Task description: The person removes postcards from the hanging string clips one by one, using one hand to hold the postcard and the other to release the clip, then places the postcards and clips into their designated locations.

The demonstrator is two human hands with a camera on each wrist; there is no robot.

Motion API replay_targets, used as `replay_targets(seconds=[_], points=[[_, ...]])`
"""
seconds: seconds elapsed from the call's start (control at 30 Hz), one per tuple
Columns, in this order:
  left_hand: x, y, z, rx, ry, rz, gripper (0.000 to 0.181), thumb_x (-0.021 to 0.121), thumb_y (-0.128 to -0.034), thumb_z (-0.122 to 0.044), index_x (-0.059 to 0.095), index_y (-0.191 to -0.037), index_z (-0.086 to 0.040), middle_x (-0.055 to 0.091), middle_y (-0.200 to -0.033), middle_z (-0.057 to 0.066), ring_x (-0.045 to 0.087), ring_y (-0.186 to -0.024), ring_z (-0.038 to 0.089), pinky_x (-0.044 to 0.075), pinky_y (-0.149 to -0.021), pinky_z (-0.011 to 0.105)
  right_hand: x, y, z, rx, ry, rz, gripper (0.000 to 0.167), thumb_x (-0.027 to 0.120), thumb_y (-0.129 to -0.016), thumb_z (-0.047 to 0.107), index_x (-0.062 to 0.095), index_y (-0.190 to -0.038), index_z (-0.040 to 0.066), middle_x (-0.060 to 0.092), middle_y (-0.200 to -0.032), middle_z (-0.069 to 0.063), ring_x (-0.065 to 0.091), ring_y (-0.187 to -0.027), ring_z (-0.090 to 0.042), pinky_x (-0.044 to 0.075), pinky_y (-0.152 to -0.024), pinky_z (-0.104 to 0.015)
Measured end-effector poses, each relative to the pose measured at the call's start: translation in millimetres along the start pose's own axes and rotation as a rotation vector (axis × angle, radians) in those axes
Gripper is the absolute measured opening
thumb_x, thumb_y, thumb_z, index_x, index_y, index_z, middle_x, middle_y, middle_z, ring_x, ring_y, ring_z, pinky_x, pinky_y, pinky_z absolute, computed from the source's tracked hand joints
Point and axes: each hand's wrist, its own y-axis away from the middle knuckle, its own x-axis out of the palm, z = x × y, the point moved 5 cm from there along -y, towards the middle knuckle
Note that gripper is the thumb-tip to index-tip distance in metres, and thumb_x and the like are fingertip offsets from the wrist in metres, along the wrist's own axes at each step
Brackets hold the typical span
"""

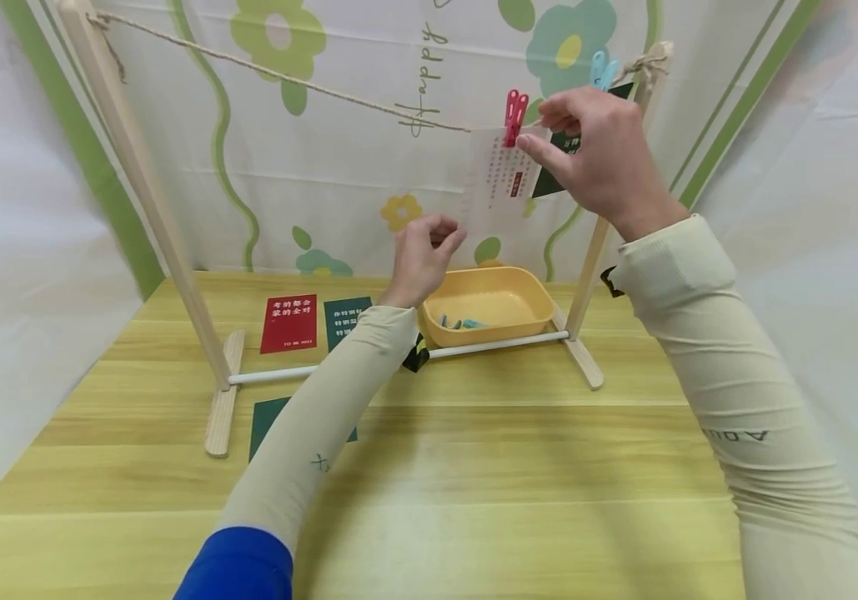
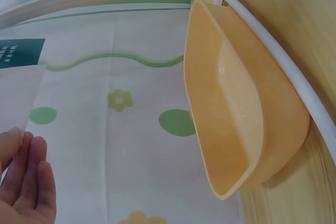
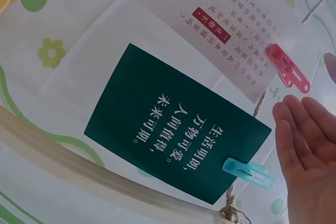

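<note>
A white card with printed text (image 1: 499, 179) hangs from the twine (image 1: 286, 79), clipped at its top by a red clothespin (image 1: 513, 117). My left hand (image 1: 421, 258) pinches this card near its lower left corner; in the left wrist view the thumb and fingertips (image 2: 23, 136) meet at its edge. Beside the clothespin is my right hand (image 1: 601, 150), its fingers spread apart and, in the right wrist view, off the red clip (image 3: 287, 69). To the right hangs a dark green card (image 3: 173, 124), held on the twine by a light blue clothespin (image 3: 249, 172).
A wooden rack's left post (image 1: 151, 200) and right post (image 1: 595, 258) carry the twine; a white rod (image 1: 496, 344) joins their feet. Behind the rod, a yellow basin (image 1: 489, 292) holds several clothespins. A red card (image 1: 288, 323) and green cards (image 1: 346, 317) lie on the wooden table (image 1: 534, 500).
</note>
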Motion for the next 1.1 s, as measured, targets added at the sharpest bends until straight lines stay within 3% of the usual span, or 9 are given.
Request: replay_targets(seconds=[0.5, 0.7, 1.1], points=[[-13.4, -2.6, -1.8, 0.051, -0.047, -0.089, 0.018, 0.069, -0.1033, -0.015, 0.078, -0.111, -0.002, 0.08, -0.11, 0.014, 0.075, -0.1, 0.025, 0.061, -0.091, 0.034, -13, -30.1, 3, 0.02, 0.15, 0.173, 0.048, 0.069, -0.104, 0.022, 0.06, -0.144, -0.003, 0.065, -0.14, -0.025, 0.063, -0.127, -0.04, 0.05, -0.115, -0.049], [-13.3, -2.7, -2.9, 0.055, -0.061, -0.096, 0.018, 0.069, -0.1038, -0.015, 0.078, -0.11, -0.002, 0.08, -0.109, 0.014, 0.075, -0.098, 0.025, 0.061, -0.09, 0.034, -15, -36.0, 2, -0.012, 0.172, 0.278, 0.045, 0.068, -0.103, 0.016, 0.059, -0.143, -0.005, 0.065, -0.139, -0.027, 0.062, -0.124, -0.042, 0.051, -0.112, -0.052], [-14.9, -2.7, -2.4, 0.086, -0.096, -0.133, 0.017, 0.068, -0.1038, -0.012, 0.078, -0.111, 0.0, 0.08, -0.111, 0.015, 0.076, -0.1, 0.027, 0.061, -0.091, 0.035, -15, -52.1, 8, -0.062, 0.256, 0.412, 0.047, 0.069, -0.103, 0.015, 0.058, -0.145, -0.005, 0.065, -0.139, -0.028, 0.061, -0.126, -0.042, 0.051, -0.109, -0.056]])
